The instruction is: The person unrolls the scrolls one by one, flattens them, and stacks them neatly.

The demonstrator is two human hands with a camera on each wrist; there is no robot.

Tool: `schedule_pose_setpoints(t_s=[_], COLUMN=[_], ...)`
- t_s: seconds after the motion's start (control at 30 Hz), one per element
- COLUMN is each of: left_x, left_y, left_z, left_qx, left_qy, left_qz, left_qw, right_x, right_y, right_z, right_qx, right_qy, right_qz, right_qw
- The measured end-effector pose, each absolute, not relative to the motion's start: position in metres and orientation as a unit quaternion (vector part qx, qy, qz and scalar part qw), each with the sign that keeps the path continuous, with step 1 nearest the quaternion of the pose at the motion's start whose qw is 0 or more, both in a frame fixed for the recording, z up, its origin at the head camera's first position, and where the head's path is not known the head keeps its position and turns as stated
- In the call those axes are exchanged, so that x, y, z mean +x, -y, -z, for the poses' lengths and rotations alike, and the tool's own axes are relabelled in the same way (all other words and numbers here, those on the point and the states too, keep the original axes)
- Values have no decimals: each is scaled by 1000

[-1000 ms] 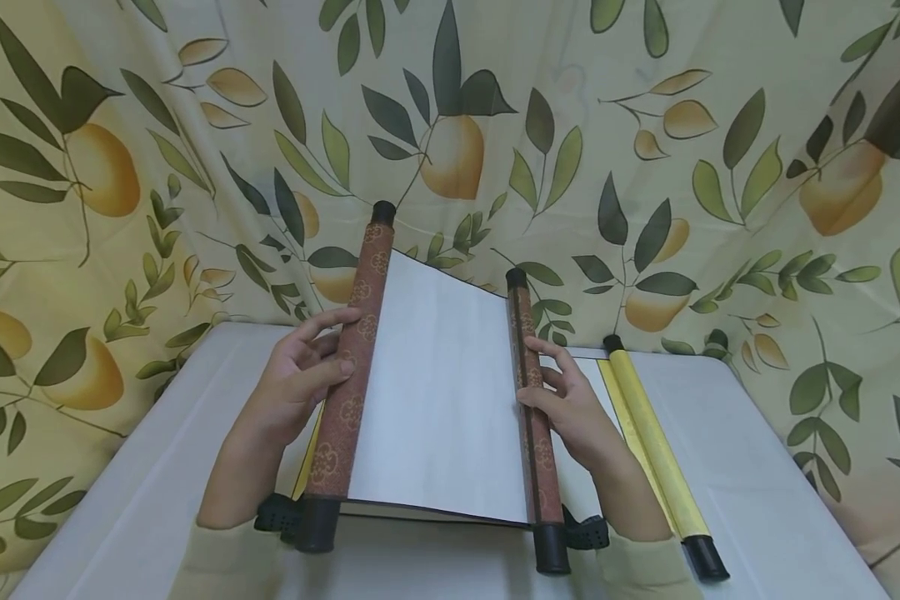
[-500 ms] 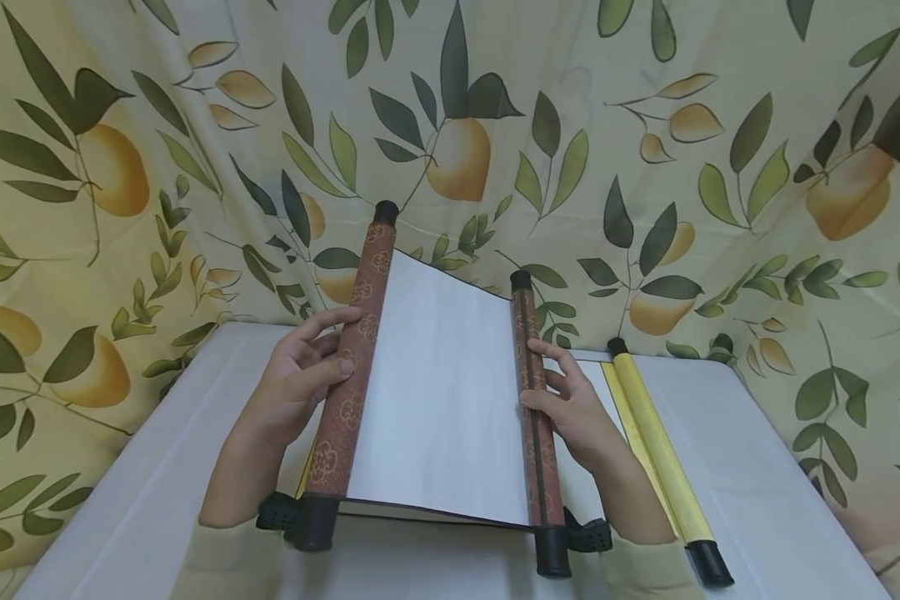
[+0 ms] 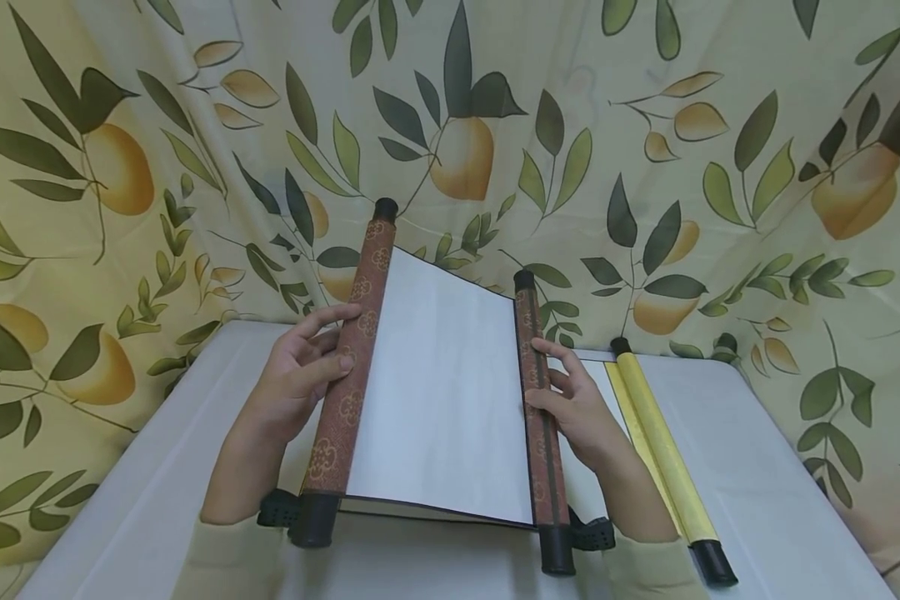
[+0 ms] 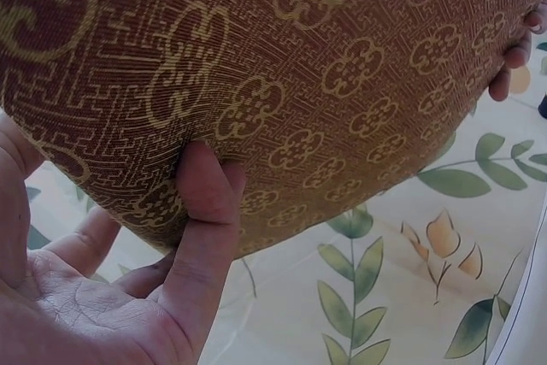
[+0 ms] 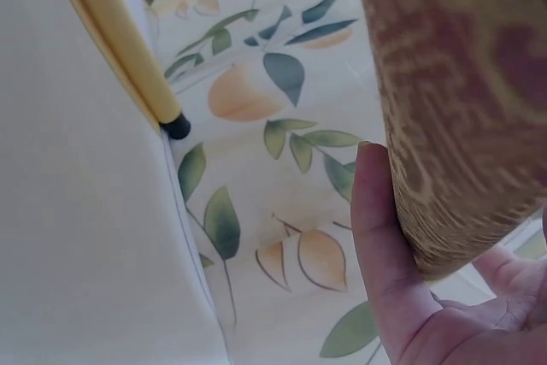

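Right roller point(image 3: 542, 454) turns in the grip; the sheet barely alters

The maroon scroll point(image 3: 442, 400) is up off the table, partly open between the two hands, its bare white sheet spread between the rollers. The right roller is what has changed: a second ago its dark stripe point(image 3: 550, 446) ran along the left edge, next to the sheet, and now it sits around the middle of the roller. The left roller point(image 3: 345, 408) looks just as it was, and the width of white between the two is nearly the same. To my eye this is a small turn of one roller, an adjustment more than any real winding or unwinding so far.

The left hand point(image 3: 296, 367) is clamped round the left roller, thumb on the near side, a forefinger stretched across above it. The right hand point(image 3: 573, 408) pinches the right roller between thumb and fingers, about halfway along. Neither has shifted its hold much, so the turning seems to come from the right fingertips alone.

Beneath and to the right, a yellow scroll point(image 3: 663, 442) lies on the white table point(image 3: 765, 467), some of its own pale sheet showing past the right wrist. A leafy, fruit-printed curtain point(image 3: 570, 50) hangs behind it all.
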State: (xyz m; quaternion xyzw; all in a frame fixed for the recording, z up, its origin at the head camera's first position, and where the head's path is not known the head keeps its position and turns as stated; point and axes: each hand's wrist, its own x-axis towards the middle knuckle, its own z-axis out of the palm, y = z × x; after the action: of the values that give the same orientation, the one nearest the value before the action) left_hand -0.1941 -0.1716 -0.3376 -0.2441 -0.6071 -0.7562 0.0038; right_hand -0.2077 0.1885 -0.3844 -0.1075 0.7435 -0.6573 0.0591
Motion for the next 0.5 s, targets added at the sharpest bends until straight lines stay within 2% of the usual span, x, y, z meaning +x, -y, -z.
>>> schedule_pose_setpoints(t_s=[0.5], left_x=[-195], left_y=[174], left_z=[338], left_qx=[-235], left_qy=[609], left_qz=[758], left_qw=[7], right_x=[-209], right_y=[-193], right_z=[385], right_qx=[-109], right_qy=[-748], right_qz=[651], right_qw=[60])
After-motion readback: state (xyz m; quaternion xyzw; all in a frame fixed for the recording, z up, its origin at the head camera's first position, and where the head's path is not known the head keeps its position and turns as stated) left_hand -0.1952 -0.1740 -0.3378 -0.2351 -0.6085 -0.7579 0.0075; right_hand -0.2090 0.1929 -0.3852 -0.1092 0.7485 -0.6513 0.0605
